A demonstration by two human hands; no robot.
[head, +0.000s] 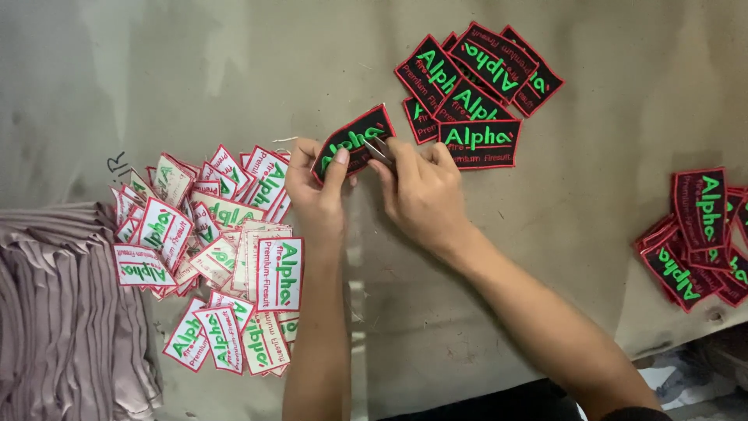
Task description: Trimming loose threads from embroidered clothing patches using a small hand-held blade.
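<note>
Head view, from the left edge: a stack of folded mauve fabric (54,304) lies on the grey table (234,70), and just beside it spreads a loose heap of white patches (214,257) with red borders and green lettering, many overlapping. Next comes the left hand (315,183), which pinches the lower left end of a black patch (352,142), thumb on its face and fingers behind, holding it tilted just above the table. The right hand (421,191) is closed around small metal snips (379,150), whose tips touch the patch near its middle edge. This patch looks light, thin and fairly stiff from its embroidery, bending a little but not flopping; its stitched red border seems the firmest place to grip. Beyond the hands lies a small pile of black patches (475,93), and near the right edge a second pile of dark patches (697,234).
</note>
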